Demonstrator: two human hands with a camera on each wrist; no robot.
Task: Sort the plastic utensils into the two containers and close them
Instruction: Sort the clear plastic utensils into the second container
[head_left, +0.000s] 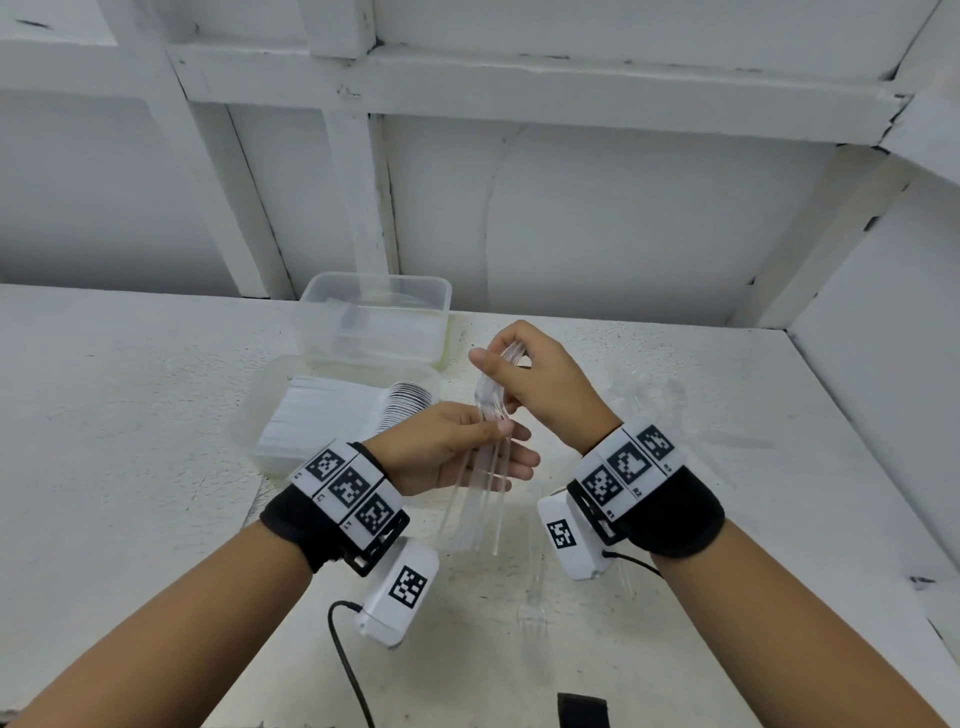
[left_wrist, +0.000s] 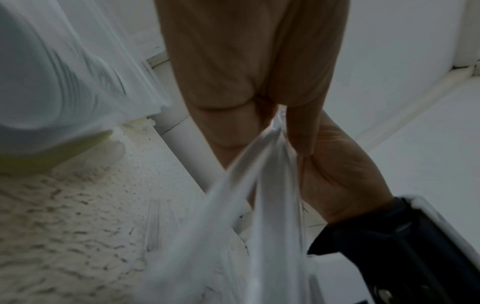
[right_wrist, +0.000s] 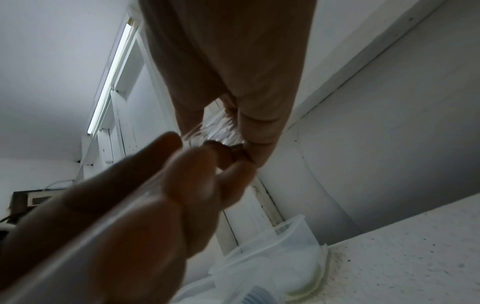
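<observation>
1. A white table (head_left: 130, 467) stands by a white wall.
2. Both hands hold a bunch of clear forks (head_left: 485, 457) above the table, near two containers.
3. The right hand (head_left: 545, 384) pinches the top ends. The left hand (head_left: 447, 449) grips the middle.
4. The near container (head_left: 270, 410) holds white spoons; the far container (head_left: 374, 317) stands behind it.
5. The forks look light, thin and slippery. They may snap, so I would hold the handles gently.
6. A loose fork (head_left: 532, 597) lies on the table.

Bunch of clear plastic utensils (head_left: 488, 447) held above the bench. Two clear rectangular plastic containers (head_left: 374, 317), lids off, near bench's back edge; nearer one (head_left: 270, 415) holds stacked white utensils.
</observation>
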